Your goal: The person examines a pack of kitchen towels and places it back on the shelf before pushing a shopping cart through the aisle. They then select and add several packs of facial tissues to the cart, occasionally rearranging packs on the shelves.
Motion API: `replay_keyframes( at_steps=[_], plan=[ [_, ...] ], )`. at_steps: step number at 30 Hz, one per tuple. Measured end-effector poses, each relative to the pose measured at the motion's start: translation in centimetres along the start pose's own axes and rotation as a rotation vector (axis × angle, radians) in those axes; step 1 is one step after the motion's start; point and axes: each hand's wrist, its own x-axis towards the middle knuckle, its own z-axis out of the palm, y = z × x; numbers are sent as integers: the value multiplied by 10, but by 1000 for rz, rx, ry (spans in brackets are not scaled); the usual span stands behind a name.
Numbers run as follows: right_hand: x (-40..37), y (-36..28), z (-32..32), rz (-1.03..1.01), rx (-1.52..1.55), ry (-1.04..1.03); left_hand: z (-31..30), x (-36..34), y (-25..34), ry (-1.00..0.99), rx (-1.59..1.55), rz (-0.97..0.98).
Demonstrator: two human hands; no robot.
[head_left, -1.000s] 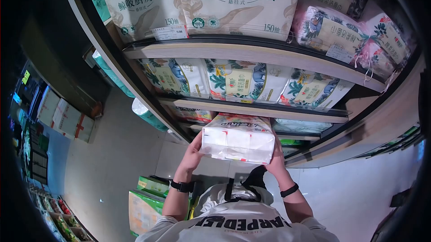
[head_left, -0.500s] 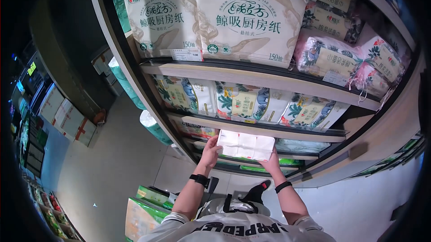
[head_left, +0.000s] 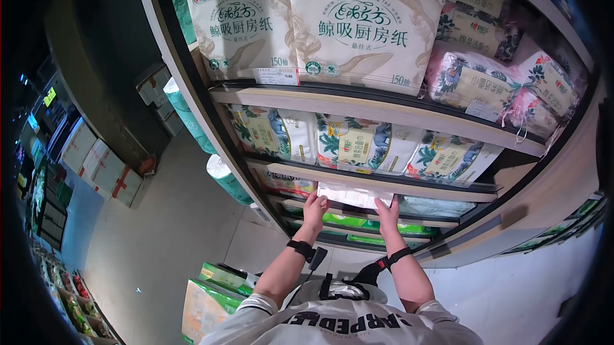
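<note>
A white tissue pack point(head_left: 354, 196) is partly inside a lower shelf, its far part hidden under the shelf board above. My left hand point(head_left: 313, 210) grips its left end, fingers bent around the near corner. At the opposite end my right hand point(head_left: 387, 212) has its thumb and fingers against the right corner. To the left of the pack lies a red and yellow printed pack point(head_left: 286, 185). A pale blue-green pack point(head_left: 435, 207) lies to its right on that shelf.
Face-towel packs point(head_left: 358, 143) fill the shelf above, under large kitchen-paper packs point(head_left: 368, 31). The shelf's curved side post point(head_left: 185, 63) stands at left, beside teal-wrapped rolls point(head_left: 227, 178). A green and tan package point(head_left: 214, 303) is near my left side. Cardboard boxes point(head_left: 109, 169) stand on the floor.
Both hands have moved forward with the white tissue pack, which is now further into the shelf and shows less of its top. The view has shifted slightly.
</note>
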Motion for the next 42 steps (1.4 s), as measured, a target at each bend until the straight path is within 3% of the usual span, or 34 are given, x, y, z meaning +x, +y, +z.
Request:
replay_keyframes(
  at_steps=[1, 2, 5, 9, 10, 13, 14, 15, 16, 19, 22, 24, 27, 35, 42],
  plan=[
    [0, -13, 5, -14, 30, -33, 6, -4, 8, -61, -21, 30],
    [-6, -27, 5, -100, -43, -59, 11, -8, 15, -68, 37, 23],
    [0, -23, -3, -92, -340, -62, 18, -8, 22, -110, 211, 35],
    [15, -10, -6, -125, -248, -13, 7, 16, 24, -352, 404, -19],
    [15, -8, -3, -165, -280, -3, 10, 13, 24, -301, 528, 89],
    [9, -1, -3, -198, -320, -8, -11, 29, 37, -125, 1283, 564],
    [6, 12, -8, -207, -471, 12, -13, 24, 45, 43, 1362, 720],
    [1, 27, -14, -214, -620, 38, -8, 12, 58, 137, 1485, 762],
    [-13, 32, -15, -76, -749, 48, -11, 15, 65, 107, 1503, 766],
    [-41, 74, -27, 69, -561, 131, -15, 17, 77, 171, 1611, 886],
    [-57, 104, -50, 304, -657, 51, -23, 23, 76, 193, 1688, 978],
    [-66, 105, -61, 322, -622, 1, -31, 34, 71, 231, 1814, 1032],
    [-81, 89, -67, 346, -642, 13, -25, 34, 73, 69, 1769, 936],
    [-102, 117, -84, 425, -573, -22, -20, -14, 66, 281, 1676, 982],
    [-104, 127, -76, 384, -629, -78, -6, -10, 50, 238, 1415, 970]
  ],
)
